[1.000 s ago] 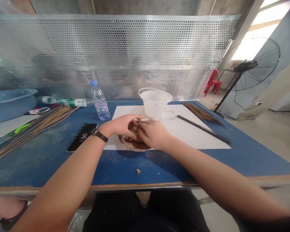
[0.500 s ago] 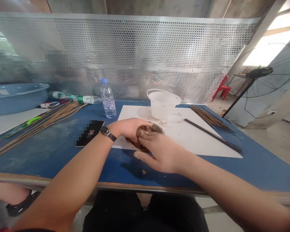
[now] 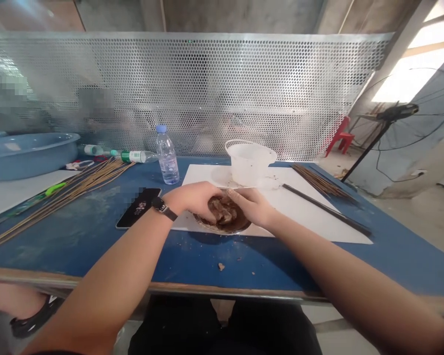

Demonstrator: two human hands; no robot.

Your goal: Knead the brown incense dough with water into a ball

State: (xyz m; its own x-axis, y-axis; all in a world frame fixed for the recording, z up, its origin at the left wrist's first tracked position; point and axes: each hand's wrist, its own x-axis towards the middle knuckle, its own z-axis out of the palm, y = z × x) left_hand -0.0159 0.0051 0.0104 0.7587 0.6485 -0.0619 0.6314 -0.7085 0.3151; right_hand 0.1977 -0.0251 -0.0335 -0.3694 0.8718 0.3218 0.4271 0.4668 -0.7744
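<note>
A round dish lies flat on a white board, holding a wet brown lump of clay-like paste. My left hand, with a black watch on its wrist, curls over the lump from the left. My right hand comes in from the right, its fingertips at the far edge of the lump and dish. The fingers hide part of the lump. A small brown crumb lies on the blue table.
Behind the dish stands a white plastic bucket. A black rod and a bundle of thin sticks lie right; more sticks, a phone, a water bottle and a blue basin lie left. A perforated metal screen backs the table.
The dish, tilted in my hands half a second ago, now lies flat on the white board. My right hand has moved up from the dish's lower side to its far edge.
</note>
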